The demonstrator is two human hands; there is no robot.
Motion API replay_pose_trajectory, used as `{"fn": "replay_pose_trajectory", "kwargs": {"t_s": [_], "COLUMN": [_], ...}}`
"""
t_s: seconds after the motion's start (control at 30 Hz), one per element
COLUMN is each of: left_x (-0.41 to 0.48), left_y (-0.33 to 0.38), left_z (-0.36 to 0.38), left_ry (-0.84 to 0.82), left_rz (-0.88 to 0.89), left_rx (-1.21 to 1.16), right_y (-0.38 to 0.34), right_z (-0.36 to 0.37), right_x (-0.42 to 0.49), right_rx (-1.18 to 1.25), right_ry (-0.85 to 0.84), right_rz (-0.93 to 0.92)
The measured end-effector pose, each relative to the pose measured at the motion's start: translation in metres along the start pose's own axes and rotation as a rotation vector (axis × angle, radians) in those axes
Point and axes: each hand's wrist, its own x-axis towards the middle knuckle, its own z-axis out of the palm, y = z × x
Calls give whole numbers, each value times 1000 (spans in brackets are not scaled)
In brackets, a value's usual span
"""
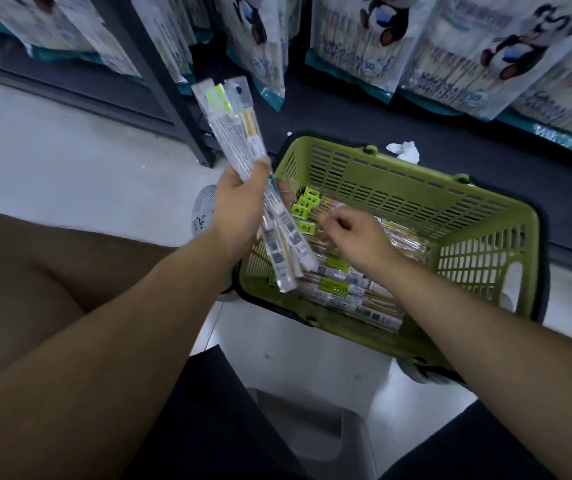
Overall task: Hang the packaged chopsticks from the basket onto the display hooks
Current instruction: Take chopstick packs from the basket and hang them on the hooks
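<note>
Plastic packs [232,126] in raised left grip [239,209]

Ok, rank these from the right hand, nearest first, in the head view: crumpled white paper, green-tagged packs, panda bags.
1. green-tagged packs, in the basket beside the right hand.
2. crumpled white paper, beyond the basket.
3. panda bags, hanging behind.

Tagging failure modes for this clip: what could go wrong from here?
1. The left hand grips several packs in a loose fan. One could slip out, perhaps onto the floor beside the basket.
2. The right hand reaches into the pile of overlapping packs in the basket. Pulling one may drag its neighbours along. Blur hides whether it has one pinched yet.
</note>
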Motion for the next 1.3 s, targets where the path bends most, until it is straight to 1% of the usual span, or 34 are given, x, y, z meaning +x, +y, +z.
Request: {"fn": "replay_pose_trajectory", "kwargs": {"t_s": [0.03,0.07,0.17,0.2,0.23,0.33,0.43,0.53,0.63,0.77,0.93,1.23,1.3], "left_x": [3,6,12,12,12,11,12,13,14,14,16,17,16], "left_y": [3,5,9,7,4,-7,-9,-10,-10,-10,-10,-12,-11], "left_z": [-5,-9,-18,-20,-22,-24,-21,-20,-19,-16,-16,-15,-15], "left_ry": [21,37,23,1,-23,-88,-103,-113,-94,-92,-88,-90,-85], "left_rz": [14,21,13,-1,-19,-53,-44,-50,-56,-61,-60,-58,-59], "left_rx": [10,31,108,147,195,234,234,226,220,219,218,210,214], "right_y": [18,35,76,85,91,99,101,98,93,89,97,98,96], "right_z": [-3,-4,5,11,16,25,25,18,4,-11,-3,-5,-9], "right_x": [1,-1,-15,-20,-24,-26,-25,-22,-8,18,25,20,19], "right_rx": [-131,-277,-610,-688,-748,-807,-838,-780,-695,-780,-832,-761,-697], "right_ry": [-34,-118,-425,-474,-486,-424,-450,-441,-297,-134,-163,-164,-131], "right_rz": [40,76,158,168,166,150,153,141,98,60,140,170,193]}}
